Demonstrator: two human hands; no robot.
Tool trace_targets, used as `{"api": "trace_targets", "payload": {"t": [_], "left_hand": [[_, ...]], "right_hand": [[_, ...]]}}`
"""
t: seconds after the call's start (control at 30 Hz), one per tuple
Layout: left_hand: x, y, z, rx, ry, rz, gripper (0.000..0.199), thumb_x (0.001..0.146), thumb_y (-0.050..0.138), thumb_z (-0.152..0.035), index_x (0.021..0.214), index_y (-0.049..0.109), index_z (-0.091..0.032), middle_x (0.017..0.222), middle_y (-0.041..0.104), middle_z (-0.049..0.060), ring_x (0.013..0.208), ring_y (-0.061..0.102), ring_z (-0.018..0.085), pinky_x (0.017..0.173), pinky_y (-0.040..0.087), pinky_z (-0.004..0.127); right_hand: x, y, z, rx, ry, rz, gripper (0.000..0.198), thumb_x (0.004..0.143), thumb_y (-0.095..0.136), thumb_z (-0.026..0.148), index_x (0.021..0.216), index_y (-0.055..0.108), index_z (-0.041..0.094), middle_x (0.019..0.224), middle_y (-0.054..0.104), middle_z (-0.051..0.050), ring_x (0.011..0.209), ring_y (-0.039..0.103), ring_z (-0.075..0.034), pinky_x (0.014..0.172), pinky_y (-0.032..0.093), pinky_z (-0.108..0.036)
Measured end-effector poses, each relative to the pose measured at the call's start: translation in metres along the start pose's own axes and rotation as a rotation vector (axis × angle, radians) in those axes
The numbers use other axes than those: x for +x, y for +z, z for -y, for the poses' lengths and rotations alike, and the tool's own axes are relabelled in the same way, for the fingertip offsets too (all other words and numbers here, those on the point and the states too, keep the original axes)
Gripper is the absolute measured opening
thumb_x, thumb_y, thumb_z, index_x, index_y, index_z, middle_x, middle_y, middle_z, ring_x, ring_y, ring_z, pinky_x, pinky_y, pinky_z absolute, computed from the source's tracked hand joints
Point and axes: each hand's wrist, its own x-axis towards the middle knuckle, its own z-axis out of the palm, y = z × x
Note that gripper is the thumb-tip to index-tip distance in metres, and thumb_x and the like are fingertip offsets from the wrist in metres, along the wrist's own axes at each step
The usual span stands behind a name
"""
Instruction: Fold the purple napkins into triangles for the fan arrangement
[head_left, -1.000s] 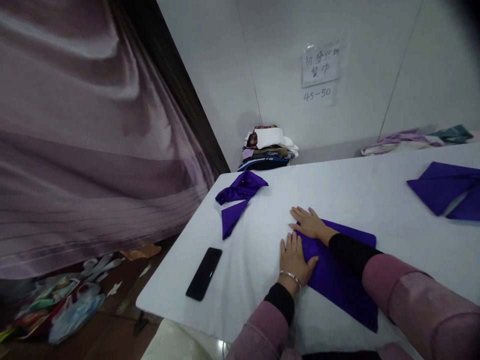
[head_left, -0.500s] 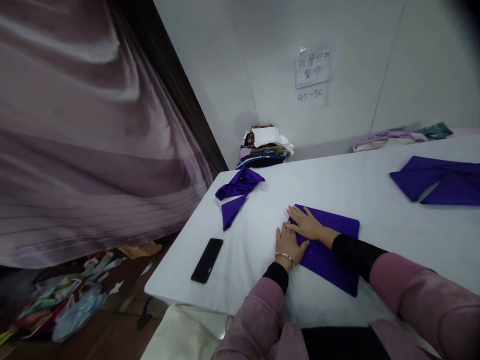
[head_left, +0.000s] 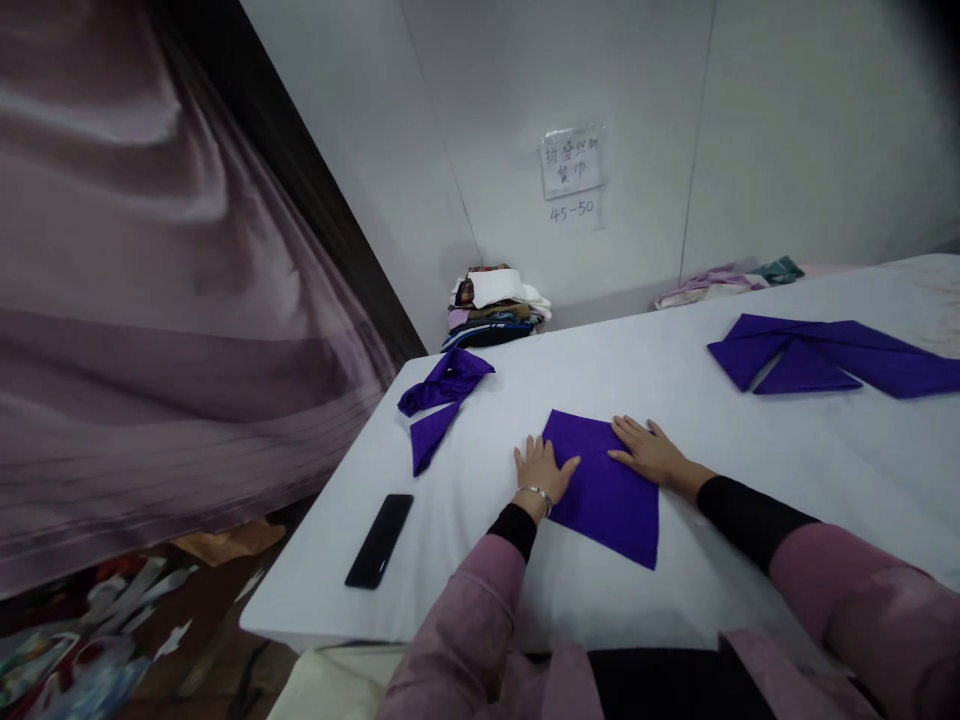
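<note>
We are resting our left hand (head_left: 543, 474) and right hand (head_left: 648, 452), both spread, on smooth, flat, angular purple cloth (head_left: 604, 495).

A lone head-worn camera, above and behind the fingers (head_left: 630, 434), faces forward and down, near the table (head_left: 450, 520) beneath them, well apart from the wall (head_left: 637, 90) beyond.
</note>
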Motion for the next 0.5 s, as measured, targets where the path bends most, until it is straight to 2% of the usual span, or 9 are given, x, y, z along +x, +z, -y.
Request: {"api": "trace_targets", "payload": {"t": [0.1,0.2,0.33,0.5], "left_hand": [[0.024,-0.007,-0.018,0.03,0.124,-0.055,0.079,0.086,0.016,-0.067,0.144,0.028,-0.014,0.153,0.019,0.01,0.142,0.007,0.027,0.114,0.006,0.049],[0.049,-0.003,-0.03,0.045,0.221,-0.048,0.076,0.087,0.018,-0.066,0.144,0.027,-0.016,0.154,0.018,0.008,0.142,0.008,0.026,0.114,0.006,0.047],[0.068,0.01,-0.028,0.031,0.162,-0.006,0.077,0.087,0.019,-0.065,0.145,0.025,-0.016,0.154,0.019,0.008,0.142,0.009,0.024,0.114,0.007,0.046],[0.07,0.02,-0.02,0.019,0.14,-0.006,0.077,0.085,0.017,-0.068,0.146,0.023,-0.02,0.154,0.017,0.004,0.142,0.007,0.023,0.115,0.007,0.045]], "right_hand": [[0.002,0.001,0.002,0.011,-0.005,-0.019,0.075,0.087,0.021,0.067,0.144,0.031,0.018,0.148,0.031,-0.013,0.137,0.024,-0.028,0.109,0.015,-0.054],[0.002,0.002,0.002,0.01,-0.015,-0.036,0.075,0.087,0.019,0.066,0.144,0.031,0.018,0.148,0.031,-0.014,0.137,0.024,-0.028,0.109,0.015,-0.055],[0.001,0.003,0.0,0.029,-0.027,-0.049,0.075,0.087,0.02,0.067,0.144,0.03,0.02,0.148,0.031,-0.012,0.137,0.024,-0.028,0.109,0.016,-0.053],[-0.01,0.001,-0.01,0.059,-0.031,-0.059,0.073,0.087,0.023,0.067,0.145,0.028,0.024,0.148,0.032,-0.009,0.137,0.025,-0.028,0.11,0.016,-0.051]]}}
